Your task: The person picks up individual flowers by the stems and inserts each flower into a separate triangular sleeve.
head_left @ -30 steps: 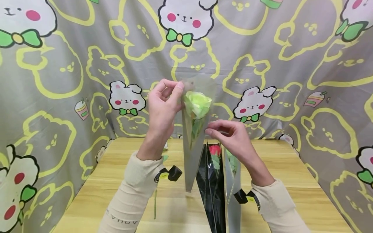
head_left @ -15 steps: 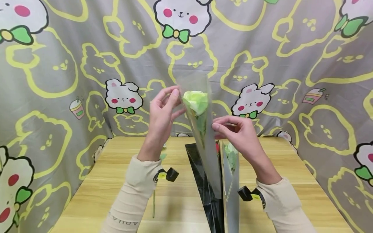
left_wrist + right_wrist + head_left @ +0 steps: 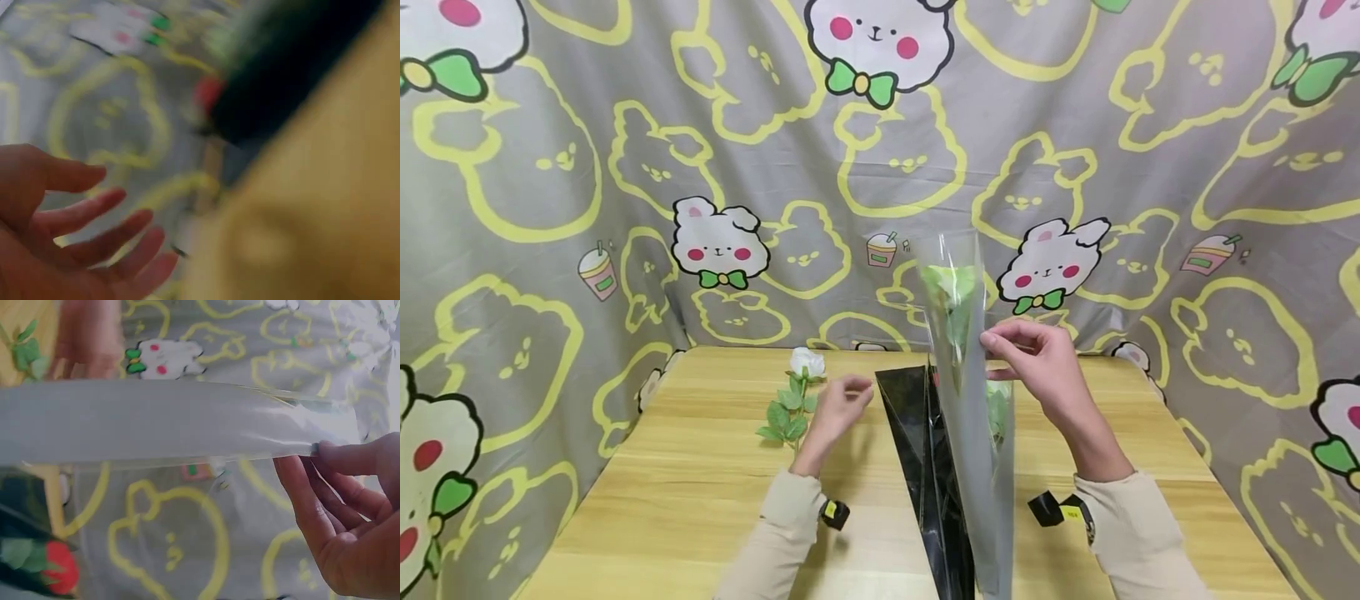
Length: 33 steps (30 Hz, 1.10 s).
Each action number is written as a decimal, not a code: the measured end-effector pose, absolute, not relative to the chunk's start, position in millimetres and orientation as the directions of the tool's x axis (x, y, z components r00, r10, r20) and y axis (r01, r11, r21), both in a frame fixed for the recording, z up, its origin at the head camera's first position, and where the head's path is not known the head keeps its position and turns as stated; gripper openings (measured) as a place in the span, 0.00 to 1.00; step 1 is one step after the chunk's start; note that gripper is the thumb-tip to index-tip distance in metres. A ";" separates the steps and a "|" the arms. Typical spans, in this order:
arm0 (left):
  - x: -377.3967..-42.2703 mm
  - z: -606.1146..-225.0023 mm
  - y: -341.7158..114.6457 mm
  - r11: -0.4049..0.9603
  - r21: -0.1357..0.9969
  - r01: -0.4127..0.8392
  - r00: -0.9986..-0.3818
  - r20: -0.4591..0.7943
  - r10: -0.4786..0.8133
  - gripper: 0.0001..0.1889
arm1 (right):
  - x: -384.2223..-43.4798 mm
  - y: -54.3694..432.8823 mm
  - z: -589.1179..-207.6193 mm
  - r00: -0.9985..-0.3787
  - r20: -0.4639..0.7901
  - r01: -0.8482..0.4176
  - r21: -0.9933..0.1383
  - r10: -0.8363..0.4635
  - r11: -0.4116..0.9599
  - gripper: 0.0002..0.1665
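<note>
My right hand (image 3: 1048,367) pinches the side edge of a clear-and-grey flower sleeve (image 3: 973,467) between thumb and fingers. Inside the sleeve is a pale green rose (image 3: 951,283), seen through the film. The sleeve stands nearly upright, tilted slightly, above the other wrapped flowers. My left hand (image 3: 838,412) holds nothing and hovers over the table by a loose white rose (image 3: 807,362); its fingers (image 3: 119,237) are spread and relaxed in the left wrist view. Whether it touches the rose's leaves cannot be told. In the right wrist view the held sleeve's film (image 3: 187,422) stretches across the middle.
A black flower sleeve (image 3: 910,417) lies behind the held one, with a red rose (image 3: 60,569) in it. Another grey sleeve (image 3: 1006,483) with a leafy flower lies to its right. The wooden table (image 3: 662,500) meets a patterned curtain (image 3: 910,150) at the back and sides.
My left hand has let go of the sleeve's upper edge and moved down toward the table. My right hand has shifted right and slightly down with the sleeve. The white rose has come into view.
</note>
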State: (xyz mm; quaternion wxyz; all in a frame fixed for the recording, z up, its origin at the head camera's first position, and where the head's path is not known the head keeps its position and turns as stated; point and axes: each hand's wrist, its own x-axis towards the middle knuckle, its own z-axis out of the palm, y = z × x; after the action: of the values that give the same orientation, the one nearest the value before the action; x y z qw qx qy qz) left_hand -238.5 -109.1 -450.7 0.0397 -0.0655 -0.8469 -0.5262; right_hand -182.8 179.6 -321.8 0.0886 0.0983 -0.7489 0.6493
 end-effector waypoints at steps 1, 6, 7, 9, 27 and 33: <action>-236.8 -463.3 -112.8 0.495 0.855 0.153 -0.988 0.148 0.051 0.12 | -185.3 182.0 -326.7 -0.969 0.245 -0.245 -0.960 -0.020 0.132 0.19; -226.5 -488.8 -133.4 0.657 0.743 0.129 -0.962 0.256 -0.100 0.13 | -200.9 195.5 -353.9 -0.989 0.146 -0.144 -0.985 0.015 0.093 0.20; -226.0 -489.6 -138.8 0.675 0.728 0.120 -0.951 0.279 -0.133 0.14 | -204.6 198.5 -360.8 -0.993 0.119 -0.117 -0.990 0.016 0.079 0.19; -227.2 -490.8 -150.6 0.706 0.704 0.079 -0.935 0.297 -0.192 0.17 | -212.0 204.6 -376.2 -0.997 0.070 -0.068 -0.996 0.020 0.063 0.16; -235.0 -514.5 -190.3 0.737 0.671 -0.084 -0.961 0.141 -0.237 0.27 | -237.0 209.2 -467.4 -0.983 -0.153 0.165 -0.980 0.101 0.114 0.18; -236.6 -516.9 -188.2 0.582 0.811 -0.063 -0.952 0.126 -0.279 0.24 | -236.6 210.5 -474.6 -0.986 -0.128 0.147 -0.969 0.106 0.199 0.18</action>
State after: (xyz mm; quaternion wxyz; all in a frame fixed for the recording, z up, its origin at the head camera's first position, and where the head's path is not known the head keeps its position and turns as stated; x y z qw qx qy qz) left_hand -236.6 -188.2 -516.9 0.1207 0.0971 -0.8812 -0.4468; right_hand -236.6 210.5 -474.6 -0.0163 -0.0818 -0.7741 0.6275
